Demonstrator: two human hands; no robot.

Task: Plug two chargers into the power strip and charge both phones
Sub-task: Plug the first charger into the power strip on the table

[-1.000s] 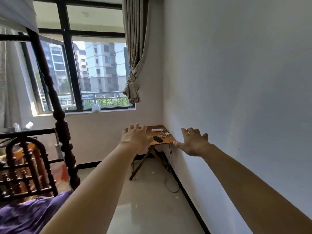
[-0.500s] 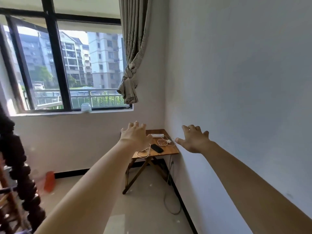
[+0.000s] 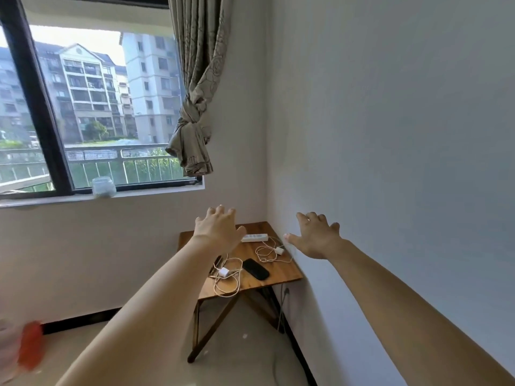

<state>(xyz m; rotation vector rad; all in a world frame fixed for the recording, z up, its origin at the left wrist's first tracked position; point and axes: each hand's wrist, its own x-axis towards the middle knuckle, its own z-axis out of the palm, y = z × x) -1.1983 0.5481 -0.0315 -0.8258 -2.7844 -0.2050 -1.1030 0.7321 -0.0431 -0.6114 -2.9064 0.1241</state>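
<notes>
Both hands, left hand and right hand, spread, empty; power strip lies left-right on table.

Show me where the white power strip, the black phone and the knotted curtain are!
power strip (image 3: 254,237), head view, middle of its white top face.
black phone (image 3: 255,269), head view, centre of its dark face.
curtain (image 3: 191,126), head view, on the knot.

Daylight is entering through window, overexposing sky; wall is showing evenly lit; edges are bowing; lower-left corner is smearing with motion blur.
</notes>
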